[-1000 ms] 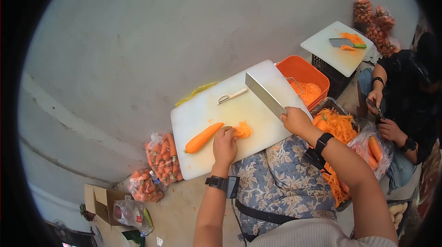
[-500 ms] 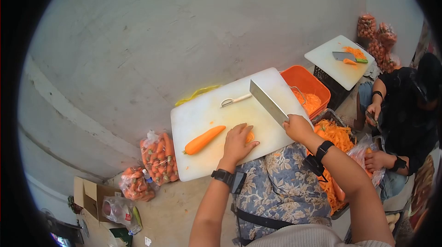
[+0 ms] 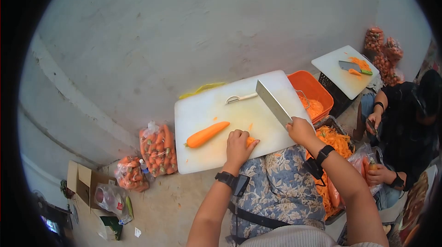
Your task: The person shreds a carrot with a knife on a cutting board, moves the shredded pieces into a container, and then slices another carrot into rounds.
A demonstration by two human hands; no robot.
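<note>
Gripping cleaver [image 3: 273,103] (right hand [image 3: 301,131]), carrot [image 3: 207,134] apart, inside board [image 3: 207,109] edges

Left hand [image 3: 240,146] gathering the carrot slices [image 3: 251,141] — the loose fan is vanishing beneath it.
Rather than lying spread across the slices as it was half a second ago, the hand is curling its fingers over them and bunching them closer to the near edge of the large cutting board [image 3: 207,116]; only part of the pile is showing beside the thumb, and a small shred [image 3: 250,127] is lying apart, farther from that edge. Well beyond the board's right end, a co-worker's lower hand [image 3: 378,175] — earlier reaching into the plastic bag [image 3: 358,157] — is now gripping a carrot [image 3: 372,164] beside it.
</note>
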